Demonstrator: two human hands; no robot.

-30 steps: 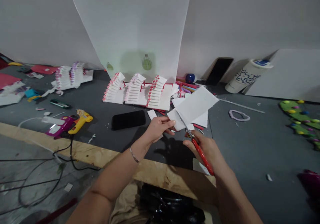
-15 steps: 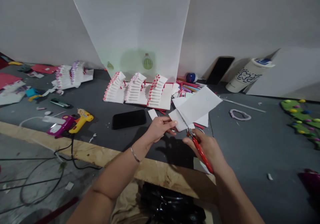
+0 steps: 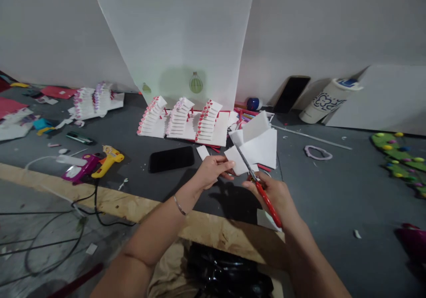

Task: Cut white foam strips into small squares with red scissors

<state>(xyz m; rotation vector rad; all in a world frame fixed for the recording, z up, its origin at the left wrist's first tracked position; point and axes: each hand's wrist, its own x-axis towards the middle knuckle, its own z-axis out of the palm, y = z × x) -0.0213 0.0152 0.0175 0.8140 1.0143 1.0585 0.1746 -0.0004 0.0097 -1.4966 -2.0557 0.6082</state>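
My left hand (image 3: 214, 171) pinches a small piece of white paper (image 3: 237, 161) between thumb and fingers. Red-handled scissors (image 3: 266, 198) are gripped in my right hand (image 3: 271, 193), their blades lying along the right edge of that piece. Beyond the blades, a larger white sheet (image 3: 254, 129) rests tilted on a pile of white paper (image 3: 264, 149). Just past my left hand lies a small white strip (image 3: 202, 152). Behind stand three stepped white paper models (image 3: 209, 120) with red and pink dots along their edges.
A black phone (image 3: 171, 159) lies left of my hands. Further left are a yellow glue gun (image 3: 108, 160), a magenta device (image 3: 81, 167) and a green cutter (image 3: 80, 138). On the right are a lilac hair tie (image 3: 317, 152), a white cup (image 3: 328, 100) and a leaning dark phone (image 3: 293, 93).
The large sheet has come apart from the small piece and dropped back onto the paper pile. The scissor blades have closed. Both hands stay almost where they were.
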